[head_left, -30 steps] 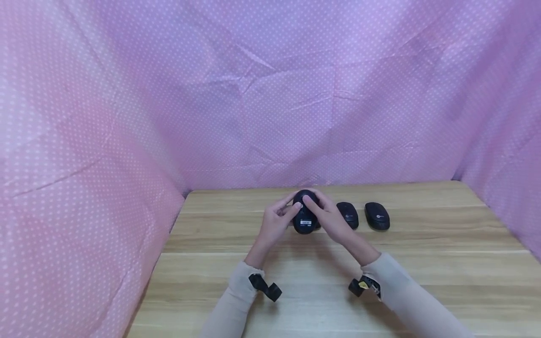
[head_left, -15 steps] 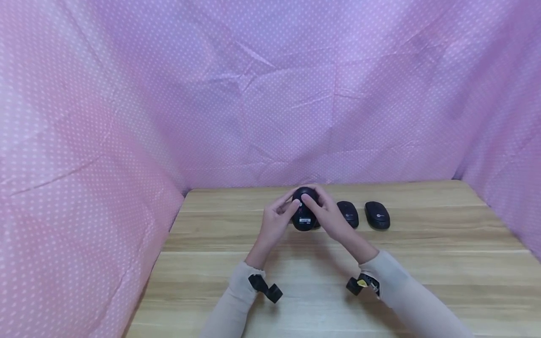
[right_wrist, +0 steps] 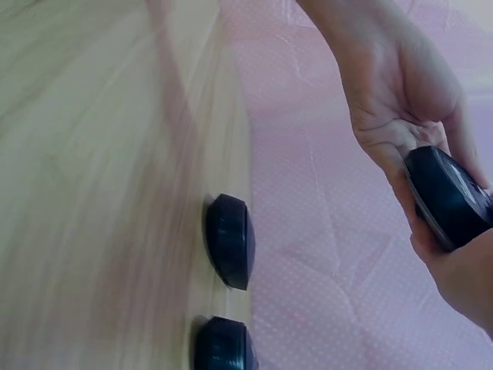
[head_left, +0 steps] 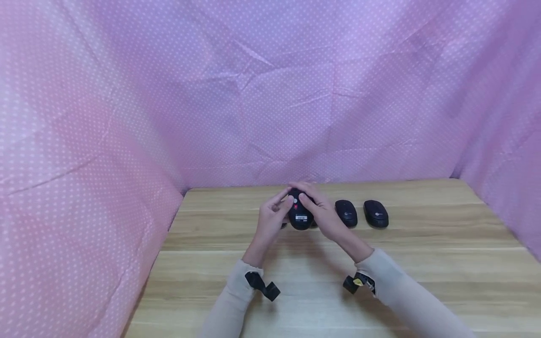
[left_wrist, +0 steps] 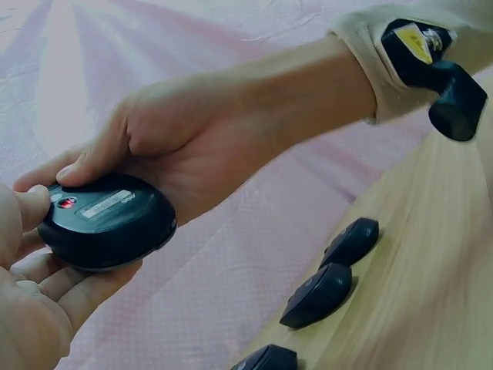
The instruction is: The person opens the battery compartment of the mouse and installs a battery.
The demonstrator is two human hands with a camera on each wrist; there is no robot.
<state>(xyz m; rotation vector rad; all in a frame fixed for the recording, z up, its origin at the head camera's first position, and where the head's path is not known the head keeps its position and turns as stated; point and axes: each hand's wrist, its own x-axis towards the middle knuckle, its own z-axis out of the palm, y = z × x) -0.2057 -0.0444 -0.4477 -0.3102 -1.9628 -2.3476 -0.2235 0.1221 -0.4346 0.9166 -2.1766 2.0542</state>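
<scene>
A black computer mouse [head_left: 300, 220] is held up off the table between both hands, underside facing up. A white label and a red glow show on that underside in the left wrist view, where the mouse [left_wrist: 108, 223] is tilted. My left hand [head_left: 269, 220] grips its left side, thumb on the underside. My right hand [head_left: 327, 216] grips the right side, its thumb also on the underside and fingers curled round the far end. In the right wrist view the mouse [right_wrist: 447, 196] sits at the right edge between both hands.
Two black mice, one nearer [head_left: 346, 213] and one farther right [head_left: 376, 214], lie on the wooden table [head_left: 313, 291]. Dark bits of other mice peek out behind the hands. Pink dotted cloth [head_left: 262, 117] hangs behind and along the sides.
A red light now shows on the mouse's underside, near the thumbs. The mouse and both hands have shifted slightly left and up in view. The grip of both hands stays on it.
</scene>
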